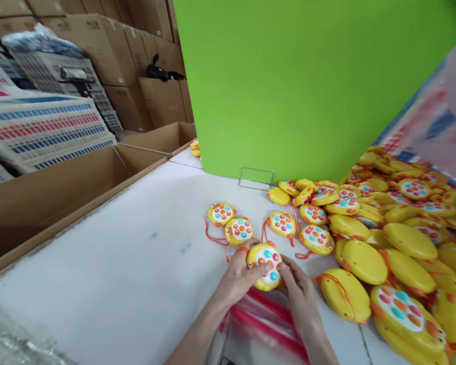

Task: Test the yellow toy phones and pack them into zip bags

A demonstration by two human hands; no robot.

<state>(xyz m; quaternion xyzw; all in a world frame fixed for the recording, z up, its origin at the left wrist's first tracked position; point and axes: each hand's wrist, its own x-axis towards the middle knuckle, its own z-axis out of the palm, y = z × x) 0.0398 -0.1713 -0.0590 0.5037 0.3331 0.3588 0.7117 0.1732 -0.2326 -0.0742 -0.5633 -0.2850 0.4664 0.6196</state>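
– Head view: what's held?
– Left hand [237, 272], right hand [299, 286]: fingers gripping a rounded yellow plastic toy with coloured buttons [265, 265], well inside the white table [114, 284]'s left edge.
– Beneath?
– Apparently a clear, pink-striped plastic bag [261, 324].

Holds one toy [265, 260] between one left hand [236, 274] and one right hand [299, 286]. Shows two toys [238, 231] just beyond, three more toys [282, 223] near one heap [410, 241] too jumbled to count. Includes one white table [137, 253], one green board [281, 91], one wire stand [240, 175], two open cartons [68, 185]; cannot total stacked boxes [95, 48] or crates [47, 126].
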